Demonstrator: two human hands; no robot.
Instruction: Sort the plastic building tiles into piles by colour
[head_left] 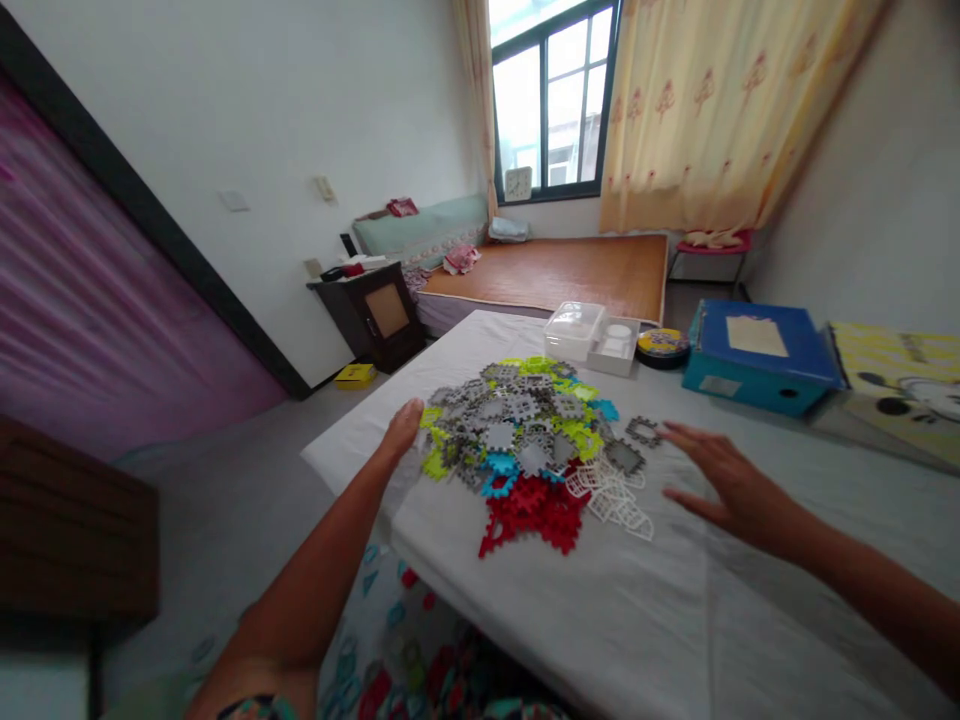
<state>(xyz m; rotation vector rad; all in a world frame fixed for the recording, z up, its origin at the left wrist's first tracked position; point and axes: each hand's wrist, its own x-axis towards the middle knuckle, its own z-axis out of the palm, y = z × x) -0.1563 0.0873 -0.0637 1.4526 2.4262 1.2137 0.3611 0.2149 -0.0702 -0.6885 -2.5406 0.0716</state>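
Observation:
A heap of flat plastic building pieces with toothed edges lies on the white-covered table. Grey pieces [491, 408] make up most of it, with lime-green pieces [577, 437] and blue pieces [499, 475] among them. Red pieces [532, 515] lie along the near side, beside white lattice pieces [615, 495]. At the heap's left edge is my left hand [403, 428], seen edge-on with its thumb side up; it looks open, its other fingers mostly hidden. My right hand [716, 480] is open, fingers stretched toward a grey frame piece [643, 431] on the right.
At the table's back stand a clear plastic box [574, 330], a white tray [615, 347], a round tin [662, 345], a blue box [761, 355] and a yellow-white box [900, 390]. More pieces [375, 620] lie on the floor below. A bed [570, 270] stands beyond.

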